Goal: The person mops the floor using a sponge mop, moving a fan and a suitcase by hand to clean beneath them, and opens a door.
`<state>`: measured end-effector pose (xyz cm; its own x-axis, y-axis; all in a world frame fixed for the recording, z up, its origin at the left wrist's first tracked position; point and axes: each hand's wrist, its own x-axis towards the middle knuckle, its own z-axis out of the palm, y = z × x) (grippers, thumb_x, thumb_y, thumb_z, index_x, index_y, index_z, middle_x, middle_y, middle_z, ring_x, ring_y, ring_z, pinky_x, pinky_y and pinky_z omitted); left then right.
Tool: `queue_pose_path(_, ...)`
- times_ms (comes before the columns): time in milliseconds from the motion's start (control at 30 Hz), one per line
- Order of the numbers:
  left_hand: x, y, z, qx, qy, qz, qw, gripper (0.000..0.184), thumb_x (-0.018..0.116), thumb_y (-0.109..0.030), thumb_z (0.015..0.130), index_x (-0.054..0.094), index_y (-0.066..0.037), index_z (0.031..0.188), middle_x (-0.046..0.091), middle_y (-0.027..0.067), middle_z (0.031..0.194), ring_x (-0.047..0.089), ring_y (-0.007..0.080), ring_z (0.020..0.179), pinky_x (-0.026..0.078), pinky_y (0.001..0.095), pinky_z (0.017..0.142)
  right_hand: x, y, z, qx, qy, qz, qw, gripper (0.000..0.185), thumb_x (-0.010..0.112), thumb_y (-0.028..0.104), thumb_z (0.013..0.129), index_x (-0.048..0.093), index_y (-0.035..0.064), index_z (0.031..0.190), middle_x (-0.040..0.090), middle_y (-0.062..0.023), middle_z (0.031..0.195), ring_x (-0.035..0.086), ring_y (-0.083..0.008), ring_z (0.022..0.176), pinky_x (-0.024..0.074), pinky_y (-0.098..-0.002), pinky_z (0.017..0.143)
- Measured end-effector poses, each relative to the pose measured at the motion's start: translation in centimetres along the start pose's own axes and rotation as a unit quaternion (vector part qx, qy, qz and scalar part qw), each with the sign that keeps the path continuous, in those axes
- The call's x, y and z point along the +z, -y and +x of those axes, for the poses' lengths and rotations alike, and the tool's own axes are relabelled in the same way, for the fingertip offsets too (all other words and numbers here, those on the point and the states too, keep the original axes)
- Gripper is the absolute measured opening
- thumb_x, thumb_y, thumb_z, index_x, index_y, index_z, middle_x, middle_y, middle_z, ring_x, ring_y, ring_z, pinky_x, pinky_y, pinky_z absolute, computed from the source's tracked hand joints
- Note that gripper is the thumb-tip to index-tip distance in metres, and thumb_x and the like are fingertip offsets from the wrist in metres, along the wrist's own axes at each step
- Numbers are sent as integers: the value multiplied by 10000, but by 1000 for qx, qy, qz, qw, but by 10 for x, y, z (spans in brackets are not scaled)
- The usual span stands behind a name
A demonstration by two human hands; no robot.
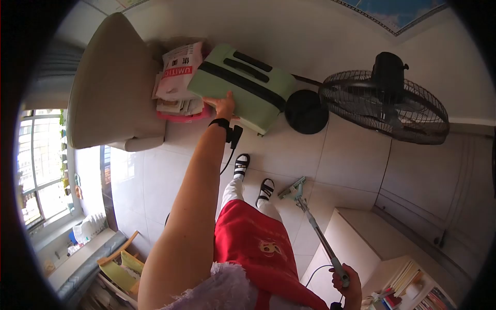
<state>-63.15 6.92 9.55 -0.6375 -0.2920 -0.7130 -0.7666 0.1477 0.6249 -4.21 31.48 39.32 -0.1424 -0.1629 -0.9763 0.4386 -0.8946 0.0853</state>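
My left hand (222,106) rests against the front of a pale green suitcase (263,107), thumb and fingers apart and not wrapped round a handle. The suitcase has a dark band and black handles and stands by the wall. A black strap with a small device and a cable is on my left wrist. In my right hand (350,285), at the lower right, is the grey-green grip of a mop (316,227), with the fingers closed round it. Its flat head sits on the tiled floor near my sandalled feet.
A black standing fan (385,106) with a round base (307,112) is right of the suitcase. To its left, pink-and-white packages (178,77) are stacked beside a beige chair (111,88). A pale cabinet (356,232) with bookshelves borders the right side.
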Motion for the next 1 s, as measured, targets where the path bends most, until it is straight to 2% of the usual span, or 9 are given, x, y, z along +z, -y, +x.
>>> queue_pose_path(100, 1, -35, -11, -13, 68, -68, 995, 1012, 610, -496, 738, -107, -134, 1354, 398, 258, 1213, 569, 405, 889, 549, 499, 638, 15, -5, 4, -10, -6, 1, 1000, 449, 424, 334, 876, 478, -100, 979, 448, -50, 593, 384, -112, 452, 318, -216, 391)
queue_pose_path(167, 18, -26, 34, -66, 75, -48, 994, 997, 619, -496, 734, -50, -87, 1350, 449, 224, 1171, 582, 405, 846, 548, 501, 638, 30, -4, 9, -10, -4, 7, 1000, 462, 433, 340, 873, 477, -108, 980, 451, -53, 607, 391, -111, 461, 330, -209, 396)
queue_pose_path(300, 43, -50, 36, -110, 51, -212, 970, 908, 598, -453, 774, 20, -29, 1331, 462, 220, 1154, 589, 385, 788, 547, 503, 614, 62, -6, 16, -13, -2, 21, 1000, 440, 426, 319, 883, 474, -108, 975, 453, -58, 611, 398, -117, 482, 329, -217, 409)
queue_pose_path(400, 55, -64, 43, -112, 62, -219, 967, 807, 525, -450, 827, 39, -51, 1333, 412, 238, 1218, 537, 404, 934, 491, 551, 743, 79, -10, 22, -13, -24, 42, 999, 400, 411, 289, 895, 466, -101, 963, 432, -51, 575, 385, -128, 472, 312, -240, 414)
queue_pose_path(600, 61, -99, 39, -127, 90, -304, 940, 696, 462, -477, 854, 126, -91, 1325, 342, 235, 1264, 293, 408, 1195, 239, 601, 958, 45, -47, 34, -12, 0, 93, 996, 462, 387, 344, 895, 474, -89, 1034, 461, -52, 622, 397, -125, 484, 332, -240, 420)
queue_pose_path(700, 56, -99, 68, -24, 187, -260, 947, 680, 451, -457, 863, 136, -62, 1318, 329, 231, 1284, 391, 408, 1119, 352, 560, 867, 36, -62, 40, -21, 33, 66, 997, 454, 379, 339, 897, 478, -82, 1035, 456, -46, 610, 398, -121, 487, 334, -238, 422)
queue_pose_path(800, 45, -69, 88, 58, 276, -197, 939, 665, 441, -436, 873, 146, -32, 1312, 316, 227, 1304, 489, 408, 1043, 465, 520, 775, 57, -72, 34, -62, -22, 2, 998, 360, 444, 237, 880, 481, -82, 1042, 475, -47, 625, 429, -117, 501, 344, -229, 416)
queue_pose_path(900, 32, -39, 58, 49, 158, -142, 976, 629, 441, -391, 883, 165, 2, 1290, 337, 236, 1284, 556, 385, 946, 517, 467, 657, 92, -80, 21, -7, -94, -50, 994, 258, 533, 128, 843, 498, -32, 1042, 524, -48, 712, 484, -109, 536, 403, -207, 456)
queue_pose_path(1000, 15, 52, 44, -78, 223, -129, 963, 522, 420, -323, 893, 241, -38, 1292, 376, 254, 1249, 543, 431, 941, 496, 516, 657, 82, -107, 20, 2, -83, -64, 994, 219, 552, 103, 811, 499, -10, 990, 492, -27, 694, 451, -94, 512, 391, -199, 440)
